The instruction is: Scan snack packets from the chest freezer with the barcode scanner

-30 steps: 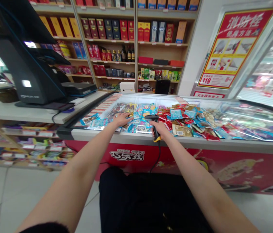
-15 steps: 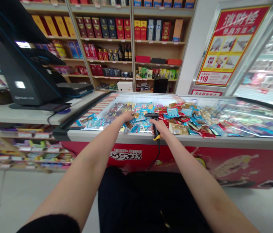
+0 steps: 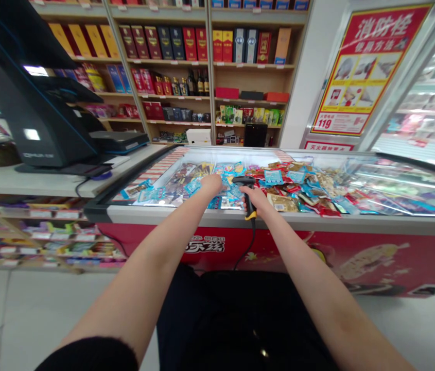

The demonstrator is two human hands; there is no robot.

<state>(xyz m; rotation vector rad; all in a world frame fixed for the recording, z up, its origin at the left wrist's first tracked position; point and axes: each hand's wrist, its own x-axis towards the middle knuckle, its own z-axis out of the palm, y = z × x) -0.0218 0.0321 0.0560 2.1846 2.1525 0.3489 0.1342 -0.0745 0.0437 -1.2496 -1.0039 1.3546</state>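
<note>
My left hand (image 3: 211, 183) reaches into the glass-topped chest freezer (image 3: 143, 214), its fingers down among blue snack packets (image 3: 193, 186). Whether it grips one, I cannot tell. My right hand (image 3: 255, 198) is closed around a black handheld barcode scanner (image 3: 248, 198) with a yellow tip. The scanner is held above the packets, near the freezer's front rim. Its black cord (image 3: 248, 252) hangs down the red freezer front. Red, gold and blue snack packets (image 3: 282, 196) fill the freezer around both hands.
A black checkout terminal (image 3: 35, 113) stands on the white counter (image 3: 47, 178) to my left. Wooden shelves of boxed liquor and bottles (image 3: 171, 67) rise behind the freezer. A red fire hydrant instruction poster (image 3: 367, 69) and a glass-door display fridge (image 3: 425, 118) are at right.
My left hand has moved right and farther into the freezer, its fingers now curled down. My right hand and the scanner stay nearly in place. The whole view has shifted slightly.
</note>
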